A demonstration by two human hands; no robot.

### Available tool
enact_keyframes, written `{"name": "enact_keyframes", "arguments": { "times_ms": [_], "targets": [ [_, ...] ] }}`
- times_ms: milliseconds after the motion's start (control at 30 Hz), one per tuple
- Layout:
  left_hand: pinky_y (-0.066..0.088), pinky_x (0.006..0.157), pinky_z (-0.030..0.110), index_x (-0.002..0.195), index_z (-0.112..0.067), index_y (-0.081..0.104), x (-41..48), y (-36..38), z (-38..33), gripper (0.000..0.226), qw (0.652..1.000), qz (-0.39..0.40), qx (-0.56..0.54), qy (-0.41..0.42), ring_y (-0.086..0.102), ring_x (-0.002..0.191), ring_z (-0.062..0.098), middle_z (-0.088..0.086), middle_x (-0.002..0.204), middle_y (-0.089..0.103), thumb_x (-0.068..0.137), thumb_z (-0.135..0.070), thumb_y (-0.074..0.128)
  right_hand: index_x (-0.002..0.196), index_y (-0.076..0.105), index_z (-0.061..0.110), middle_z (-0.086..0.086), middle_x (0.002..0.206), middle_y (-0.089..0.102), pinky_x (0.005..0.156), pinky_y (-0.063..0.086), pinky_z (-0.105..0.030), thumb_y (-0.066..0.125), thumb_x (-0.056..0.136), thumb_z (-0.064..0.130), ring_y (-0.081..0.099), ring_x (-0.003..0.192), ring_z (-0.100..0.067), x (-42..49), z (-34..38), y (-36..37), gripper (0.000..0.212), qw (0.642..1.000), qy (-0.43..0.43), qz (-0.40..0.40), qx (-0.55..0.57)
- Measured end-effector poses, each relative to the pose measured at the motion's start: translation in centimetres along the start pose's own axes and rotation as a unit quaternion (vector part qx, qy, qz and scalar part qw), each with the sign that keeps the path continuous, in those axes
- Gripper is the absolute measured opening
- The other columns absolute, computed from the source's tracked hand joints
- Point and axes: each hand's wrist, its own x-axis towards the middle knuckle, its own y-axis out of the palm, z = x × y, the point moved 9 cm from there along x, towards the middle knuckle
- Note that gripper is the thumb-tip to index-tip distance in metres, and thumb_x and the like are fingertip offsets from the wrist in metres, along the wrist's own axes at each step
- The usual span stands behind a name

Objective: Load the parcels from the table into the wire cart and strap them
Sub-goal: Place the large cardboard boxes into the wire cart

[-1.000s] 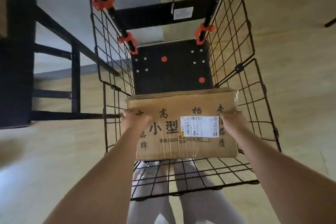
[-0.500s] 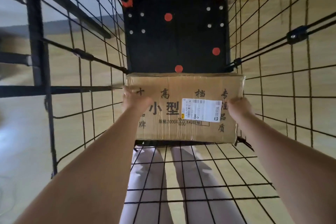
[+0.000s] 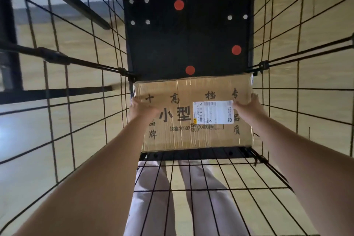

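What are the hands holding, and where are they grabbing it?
The cardboard box: the left hand grips its left end and the right hand its right end.

parcel (image 3: 191,136): matt taped cardboard, paper label | wire cart (image 3: 80,101): black metal mesh

One parcel (image 3: 191,140), carrying one white label (image 3: 213,112), is in one wire cart (image 3: 277,90). Its black floor (image 3: 191,40) shows three red dots (image 3: 179,5) and eight small white spots (image 3: 146,0). Two grips appear: the left grip (image 3: 142,108) and the right grip (image 3: 249,106).
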Motion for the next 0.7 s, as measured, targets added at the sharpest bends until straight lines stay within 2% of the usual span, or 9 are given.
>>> {"name": "enact_keyframes", "arguments": {
  "times_ms": [100,267,367,533,633,700],
  "targets": [
    [0.054,0.088,0.046,0.148,-0.014,0.022,-0.1,0.2,0.8,0.084,1.0,-0.003,-0.006,-0.016,0.057,0.107,0.03,0.014,0.128,0.051,0.079,-0.006,0.068,0.145,0.024,0.016,-0.013,0.124,0.061,0.045,0.041,-0.024,0.061,0.094,0.027,0.054,0.068,-0.016,0.0,-0.5,0.5,0.064,1.0,0.017,0.017,-0.001],
    [0.052,0.093,0.052,0.148,-0.021,0.017,-0.1,0.0,1.6,0.087,0.999,0.009,-0.013,-0.031,0.056,0.115,0.037,0.018,0.137,0.044,0.079,-0.011,0.069,0.144,0.025,0.017,-0.01,0.111,0.064,0.042,0.043,-0.024,0.061,0.094,0.035,0.058,0.065,-0.013,-0.9,-0.8,1.7,0.065,0.999,0.013,0.024,-0.026],
    [0.056,0.082,0.043,0.146,-0.026,0.02,-0.2,0.0,1.8,0.088,0.999,0.016,-0.02,-0.028,0.058,0.11,0.034,0.016,0.134,0.046,0.076,-0.006,0.069,0.142,0.027,0.016,-0.01,0.111,0.065,0.041,0.043,-0.025,0.059,0.095,0.033,0.06,0.064,-0.014,-1.0,-1.2,1.8,0.06,0.999,0.023,0.013,-0.024],
    [0.055,0.078,0.04,0.149,-0.024,0.016,-0.6,0.4,2.0,0.09,0.999,0.028,-0.018,-0.039,0.059,0.101,0.029,0.014,0.128,0.05,0.078,-0.009,0.069,0.143,0.025,0.016,-0.014,0.115,0.064,0.042,0.04,-0.024,0.057,0.096,0.029,0.059,0.067,-0.018,-0.8,-1.4,1.5,0.059,0.999,0.037,0.001,-0.033],
    [0.049,0.097,0.049,0.152,-0.023,0.011,-0.9,0.5,2.0,0.093,0.999,0.02,-0.004,-0.039,0.053,0.117,0.034,0.015,0.136,0.045,0.079,-0.014,0.068,0.144,0.024,0.014,-0.017,0.117,0.062,0.044,0.039,-0.025,0.056,0.096,0.025,0.061,0.075,-0.024,-0.9,-1.4,1.3,0.059,0.998,0.052,0.008,-0.044],
    [0.045,0.103,0.051,0.152,-0.022,0.013,-1.1,0.4,1.8,0.091,0.999,0.013,-0.007,-0.037,0.05,0.123,0.034,0.015,0.139,0.042,0.078,-0.012,0.067,0.144,0.025,0.012,-0.018,0.117,0.061,0.046,0.04,-0.027,0.055,0.095,0.022,0.062,0.084,-0.028,-1.1,-1.4,1.5,0.058,0.996,0.059,0.009,-0.06]
  ]
}}
